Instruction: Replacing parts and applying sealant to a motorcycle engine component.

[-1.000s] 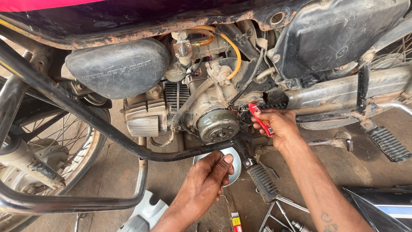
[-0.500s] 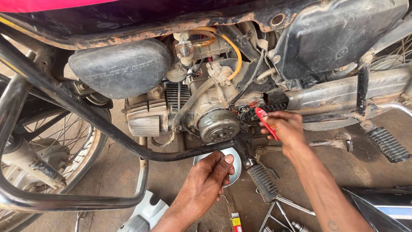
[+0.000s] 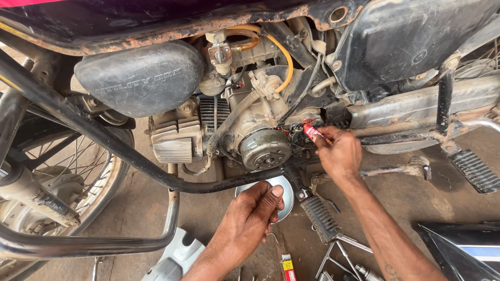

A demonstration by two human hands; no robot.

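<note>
Two hands work at my motorcycle: the right hand (image 3: 341, 152) pinches a small red-handled tool (image 3: 313, 131) against the wiring beside the round grey metal engine cover (image 3: 264, 149), still mounted, while the left hand (image 3: 252, 218) rests curled, seemingly empty, near the footpeg (image 3: 320, 218).

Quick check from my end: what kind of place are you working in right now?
Most likely a motorcycle repair spot, a workshop or roadside stall. A motorcycle engine sits opened up, loose tools lie on the stained concrete floor, and a removed side panel rests nearby.
</note>
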